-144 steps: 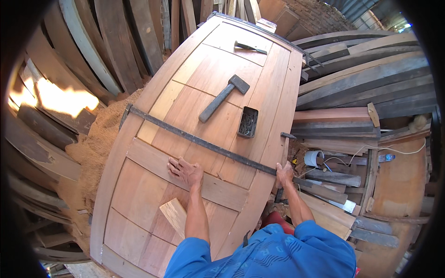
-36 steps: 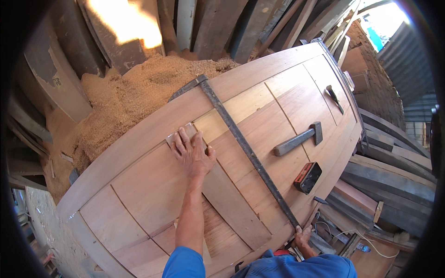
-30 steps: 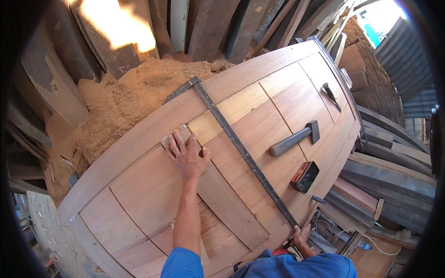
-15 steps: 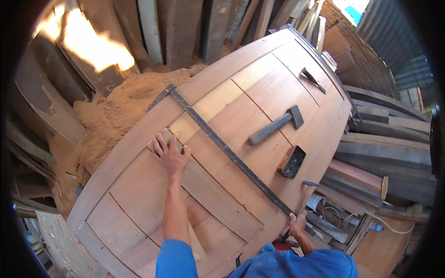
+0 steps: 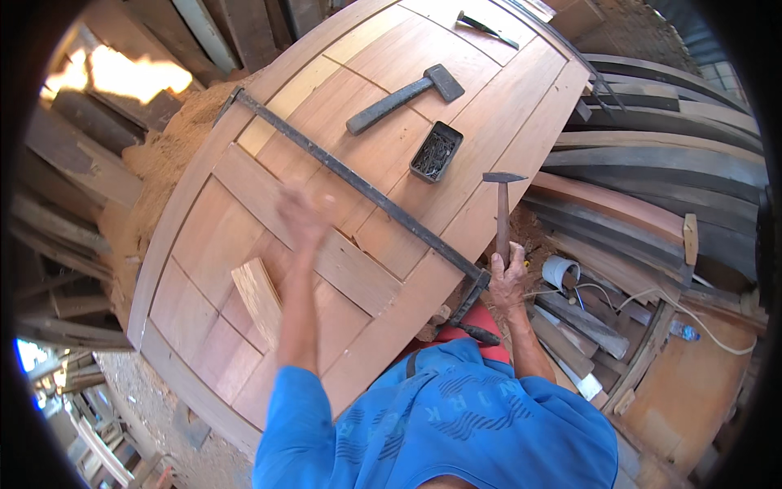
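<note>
1. Right hand (image 5: 508, 277): fingers wrapped around the lower handle of a small hammer (image 5: 503, 216). Handle points away from the body, metal head at the far end, seen against the door's right edge.
2. Left hand (image 5: 303, 218): motion-blurred, over the cross rail (image 5: 346, 262). Can't tell finger state, or whether it touches the wood.
3. Panelled wooden door (image 5: 208, 220): lies flat in front of the person, under the left hand, right edge just beside the right hand.
4. Light wood block (image 5: 257, 301): on the door's near panels, partly behind the left forearm.
5. Dark bar clamp (image 5: 358, 186): runs across the door beyond the cross rail, near end close to the right hand.
6. Past the bar, on the door: black mallet (image 5: 399, 99); to its right, an open box (image 5: 437, 152) of thin dark metal pieces, likely nails. Chisel (image 5: 487, 30) near the far end.
7. Left of door: sawdust heap (image 5: 171, 155), upright boards (image 5: 81, 151) behind it.
8. Right of door: stacked boards (image 5: 652, 155); nearer, a white container (image 5: 554, 273), a pale cable (image 5: 725, 342) and a plastic bottle (image 5: 684, 331).
</note>
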A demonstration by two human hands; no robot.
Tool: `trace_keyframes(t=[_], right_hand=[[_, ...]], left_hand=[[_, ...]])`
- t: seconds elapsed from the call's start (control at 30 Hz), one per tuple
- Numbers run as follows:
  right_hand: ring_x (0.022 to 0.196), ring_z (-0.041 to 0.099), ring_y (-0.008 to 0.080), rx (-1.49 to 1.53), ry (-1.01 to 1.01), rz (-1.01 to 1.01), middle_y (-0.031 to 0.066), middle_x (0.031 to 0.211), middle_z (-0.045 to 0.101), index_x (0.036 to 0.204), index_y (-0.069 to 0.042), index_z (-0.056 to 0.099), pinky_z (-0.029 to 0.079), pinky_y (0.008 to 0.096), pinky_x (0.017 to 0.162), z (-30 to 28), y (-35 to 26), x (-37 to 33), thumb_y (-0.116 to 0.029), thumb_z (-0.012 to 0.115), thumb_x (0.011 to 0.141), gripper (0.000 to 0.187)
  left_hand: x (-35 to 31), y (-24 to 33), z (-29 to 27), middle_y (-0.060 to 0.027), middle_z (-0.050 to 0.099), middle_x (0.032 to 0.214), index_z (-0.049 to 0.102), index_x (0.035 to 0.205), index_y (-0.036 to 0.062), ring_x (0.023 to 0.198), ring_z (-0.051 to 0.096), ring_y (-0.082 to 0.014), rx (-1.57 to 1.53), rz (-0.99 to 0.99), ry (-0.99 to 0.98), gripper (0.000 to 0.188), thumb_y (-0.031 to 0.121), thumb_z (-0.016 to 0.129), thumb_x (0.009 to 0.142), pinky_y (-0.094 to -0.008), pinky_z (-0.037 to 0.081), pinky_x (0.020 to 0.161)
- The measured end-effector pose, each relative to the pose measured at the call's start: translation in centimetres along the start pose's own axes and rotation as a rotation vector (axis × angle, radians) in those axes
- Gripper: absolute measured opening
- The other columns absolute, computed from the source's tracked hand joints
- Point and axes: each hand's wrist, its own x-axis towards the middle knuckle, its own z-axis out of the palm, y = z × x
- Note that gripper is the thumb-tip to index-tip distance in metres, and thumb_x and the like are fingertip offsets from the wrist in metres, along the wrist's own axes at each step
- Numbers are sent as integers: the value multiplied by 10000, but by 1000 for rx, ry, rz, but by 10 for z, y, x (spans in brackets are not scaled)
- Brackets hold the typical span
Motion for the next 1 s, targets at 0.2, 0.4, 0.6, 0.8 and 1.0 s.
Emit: trace_keyframes(t=[0.2,0.4,0.6,0.8,1.0], right_hand=[[912,670,489,-217,-366,-152,269,1004,687,1564,-101,391,528,546,784,-63,7,20,-128,559,1022,568],[920,668,478,-323,-474,-255,288,1038,667,1646,-113,280,527,517,805,-74,51,30,-64,557,1012,694],[1034,677,467,-179,-368,-404,304,1199,658,1621,-68,328,545,494,882,-81,57,32,-44,558,1003,659],[898,652,448,-168,-363,-481,259,1042,623,1604,-46,343,527,505,782,-83,32,49,-54,580,987,661],[843,680,456,-308,-431,-431,257,977,676,1615,-135,360,553,495,733,-81,59,46,-96,604,989,674]], left_hand=[[-150,172,69,-367,192,1646,293,1596,-16,1539,131,-549,97,-140,-132,795,365,596,968,-654,72,1250],[-147,188,87,-373,200,1638,339,1578,-8,1535,107,-564,208,-151,24,723,306,578,972,-673,38,1242],[-143,191,92,-355,192,1652,323,1601,29,1537,74,-574,215,-164,23,710,318,541,990,-678,8,1238],[-147,185,89,-352,177,1658,301,1610,25,1536,68,-577,247,-170,-18,724,331,530,996,-683,0,1236],[-144,189,93,-364,177,1650,287,1612,14,1529,65,-591,246,-156,-5,743,324,541,987,-695,5,1230]])
